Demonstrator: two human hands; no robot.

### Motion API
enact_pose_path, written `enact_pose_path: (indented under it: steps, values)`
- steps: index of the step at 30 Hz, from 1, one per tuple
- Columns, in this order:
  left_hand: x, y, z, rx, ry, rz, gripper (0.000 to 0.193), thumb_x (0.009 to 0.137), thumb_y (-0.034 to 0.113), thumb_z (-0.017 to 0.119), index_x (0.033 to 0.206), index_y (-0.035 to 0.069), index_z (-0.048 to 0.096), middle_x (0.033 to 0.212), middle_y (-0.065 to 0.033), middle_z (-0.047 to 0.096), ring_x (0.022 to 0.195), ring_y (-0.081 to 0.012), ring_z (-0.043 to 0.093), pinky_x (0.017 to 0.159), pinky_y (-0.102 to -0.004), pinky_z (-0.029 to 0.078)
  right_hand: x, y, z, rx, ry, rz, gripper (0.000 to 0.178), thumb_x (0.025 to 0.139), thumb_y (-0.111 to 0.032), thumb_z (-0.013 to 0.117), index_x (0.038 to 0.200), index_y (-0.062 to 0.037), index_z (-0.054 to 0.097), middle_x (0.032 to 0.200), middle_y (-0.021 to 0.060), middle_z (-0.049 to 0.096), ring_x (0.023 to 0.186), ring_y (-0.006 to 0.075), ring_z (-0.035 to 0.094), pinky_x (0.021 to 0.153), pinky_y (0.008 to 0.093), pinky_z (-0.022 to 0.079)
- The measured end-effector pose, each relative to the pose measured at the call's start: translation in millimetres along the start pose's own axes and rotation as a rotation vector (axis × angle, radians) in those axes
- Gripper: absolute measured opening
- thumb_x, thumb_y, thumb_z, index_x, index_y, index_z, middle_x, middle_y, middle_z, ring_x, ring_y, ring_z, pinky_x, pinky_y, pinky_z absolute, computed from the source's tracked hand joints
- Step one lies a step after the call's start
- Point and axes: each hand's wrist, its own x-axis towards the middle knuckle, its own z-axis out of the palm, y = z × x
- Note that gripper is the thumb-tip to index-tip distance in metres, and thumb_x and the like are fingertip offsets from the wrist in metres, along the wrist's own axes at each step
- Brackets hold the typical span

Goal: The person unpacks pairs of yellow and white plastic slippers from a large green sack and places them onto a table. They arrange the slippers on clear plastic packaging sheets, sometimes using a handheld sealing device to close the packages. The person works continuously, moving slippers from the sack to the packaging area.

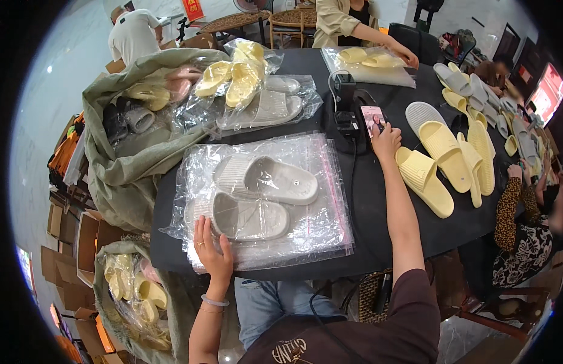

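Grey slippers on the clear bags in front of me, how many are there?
2: one grey slipper farther back on the clear bags, the other nearer, by the left hand. None seems hidden there.

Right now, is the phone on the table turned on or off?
On. The phone has a lit screen showing a picture, and the right hand touches its lower edge while it stands propped on the black table.

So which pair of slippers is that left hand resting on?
On the black table, nearest the person, lies a stack of clear plastic bags. The left hand rests on the grey slippers lying there. Unlike the yellow slippers to the right, they are grey and unbagged.
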Motion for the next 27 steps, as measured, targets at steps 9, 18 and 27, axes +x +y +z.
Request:
enact_pose_path:
  steps: [9,18,27]
  values:
    - [2,3,0,0.033,-0.009,0.02,0.047,0.088,0.011,0.052,0.133,-0.003,0.043,0.139,-0.0196,0.043,0.132,-0.0367,0.036,0.109,-0.0453,0.028,46,68,-16,1.031,-0.446,0.335,0.05,0.084,-0.013,0.061,0.129,0.0043,0.047,0.125,0.0183,0.055,0.113,0.0274,0.054,0.094,0.0349,0.043]
    - [1,1,0,0.02,-0.018,0.021,0.047,0.089,0.012,0.051,0.133,-0.002,0.043,0.14,-0.0188,0.042,0.132,-0.0367,0.036,0.108,-0.046,0.028,34,52,-59,0.883,-0.797,0.13,0.098,0.061,0.009,0.074,0.144,0.0055,0.022,0.141,0.0257,0.037,0.131,0.0301,0.039,0.107,0.0354,0.033]
    - [1,-1,-2,0.02,-0.022,0.015,0.047,0.09,0.014,0.052,0.134,-0.001,0.043,0.14,-0.0182,0.042,0.132,-0.0364,0.035,0.108,-0.046,0.028,37,54,-37,0.829,-0.753,0.074,0.095,0.062,0.009,0.077,0.142,0.0065,0.026,0.132,0.0171,0.049,0.119,0.0233,0.05,0.101,0.032,0.04]
